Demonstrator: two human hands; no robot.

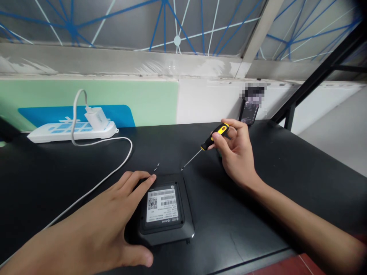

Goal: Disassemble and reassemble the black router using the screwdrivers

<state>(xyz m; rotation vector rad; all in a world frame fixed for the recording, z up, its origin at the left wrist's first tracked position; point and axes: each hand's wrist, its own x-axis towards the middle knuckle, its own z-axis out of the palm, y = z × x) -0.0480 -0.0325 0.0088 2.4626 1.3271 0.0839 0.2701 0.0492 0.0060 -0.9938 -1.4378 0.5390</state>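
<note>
Left hand (114, 214) was splayed wide at the box (164, 208), probably bracing it; right hand (237, 151) gripped a screwdriver (207, 144) (two screws (155, 169) lay nearby).

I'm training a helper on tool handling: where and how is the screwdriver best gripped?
Probably best by the thick handle, coming from the right, where the right hand holds it: the screwdriver slants, its handle raised to the right, its thin shaft running down to the left.
</note>
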